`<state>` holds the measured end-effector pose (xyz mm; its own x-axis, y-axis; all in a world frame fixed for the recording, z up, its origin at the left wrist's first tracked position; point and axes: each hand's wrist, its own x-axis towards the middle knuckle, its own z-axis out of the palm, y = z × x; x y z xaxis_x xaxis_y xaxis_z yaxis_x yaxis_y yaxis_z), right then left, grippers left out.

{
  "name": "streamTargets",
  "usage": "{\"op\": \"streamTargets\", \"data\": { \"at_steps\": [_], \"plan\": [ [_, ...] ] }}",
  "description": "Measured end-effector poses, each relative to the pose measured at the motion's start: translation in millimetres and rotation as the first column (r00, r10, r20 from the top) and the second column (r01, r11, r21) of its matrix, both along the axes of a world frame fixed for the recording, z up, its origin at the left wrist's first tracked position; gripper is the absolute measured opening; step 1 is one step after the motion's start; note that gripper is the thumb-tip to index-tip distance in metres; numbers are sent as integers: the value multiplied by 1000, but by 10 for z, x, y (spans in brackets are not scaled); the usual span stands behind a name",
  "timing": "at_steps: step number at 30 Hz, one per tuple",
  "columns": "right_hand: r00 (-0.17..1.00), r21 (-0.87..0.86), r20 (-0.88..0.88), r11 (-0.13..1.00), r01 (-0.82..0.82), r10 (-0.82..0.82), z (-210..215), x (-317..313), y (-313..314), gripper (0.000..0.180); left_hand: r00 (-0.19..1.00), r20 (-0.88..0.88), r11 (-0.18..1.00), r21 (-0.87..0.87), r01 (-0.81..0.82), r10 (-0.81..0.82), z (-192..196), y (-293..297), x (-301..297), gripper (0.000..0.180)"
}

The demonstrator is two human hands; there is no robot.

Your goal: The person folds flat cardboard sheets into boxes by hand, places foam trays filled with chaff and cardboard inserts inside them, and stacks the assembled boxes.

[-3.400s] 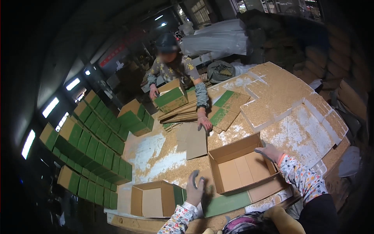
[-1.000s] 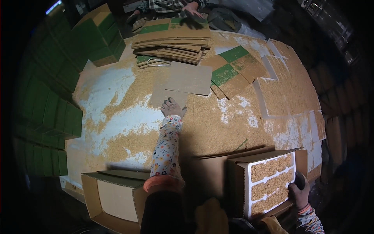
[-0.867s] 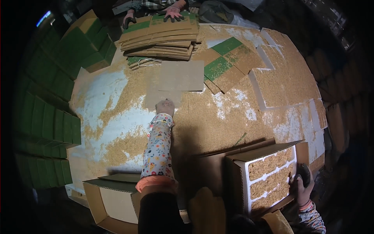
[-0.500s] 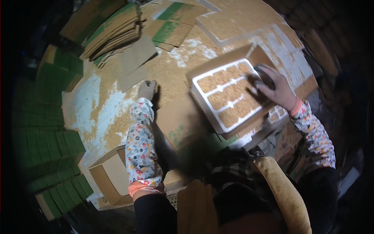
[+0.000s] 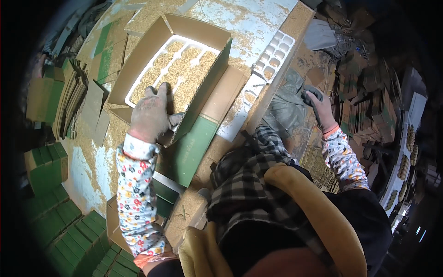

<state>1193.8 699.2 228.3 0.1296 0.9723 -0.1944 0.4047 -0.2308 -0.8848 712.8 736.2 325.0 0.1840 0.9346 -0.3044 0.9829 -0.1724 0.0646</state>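
My left hand [image 5: 154, 113], in a dirty grey glove, lies with spread fingers on the near corner of a white compartment tray [image 5: 134, 94]. Its thumb reaches to the wall of the open cardboard box [image 5: 210, 85] around the tray. Tan, sawdust-like loose filling [image 5: 187, 64] fills the tray's compartments. Out past the right edge of the table, my right hand [image 5: 318, 105] hangs in the air with loosely bent fingers. Nothing shows in it. Below and beside it is a crumpled grey sheet or bag [image 5: 286, 104].
An empty white compartment tray [image 5: 274, 54] lies at the table's right edge. Flattened cartons [image 5: 367, 108] are piled at the right. Green boxes [image 5: 76, 240] stand stacked at the lower left, and folded cardboard [image 5: 69, 99] leans at the far left. Tan filling is scattered over the table.
My right hand has left the tray and moved off to the right. My left hand has come from the table onto the tray's near corner. The view has turned to the right.
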Motion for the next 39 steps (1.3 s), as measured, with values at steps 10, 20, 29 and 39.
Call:
{"op": "streamTargets", "data": {
  "at_steps": [10, 20, 29, 39],
  "plan": [
    [741, -239, -348, 710, -663, 575, -638, -715, 284, 38, 991, 13, 989, -71, -131, 132, -83, 18, -97, 58],
    [971, -381, -207, 904, -195, 122, -944, 703, 248, 35, 886, 463, 797, 525, -299, 27, 273, -694, 638, 49],
    [951, -288, 76, 920, -266, 299, -1434, 836, -1304, 44, 687, 700, 980, 167, 108, -195, -1117, -903, 2302, 51],
    [992, -444, -29, 891, 95, -120, -1818, 1752, -1002, 38, 787, 601, 959, -280, 42, 141, -2087, -559, 3356, 42]
  ]
}}
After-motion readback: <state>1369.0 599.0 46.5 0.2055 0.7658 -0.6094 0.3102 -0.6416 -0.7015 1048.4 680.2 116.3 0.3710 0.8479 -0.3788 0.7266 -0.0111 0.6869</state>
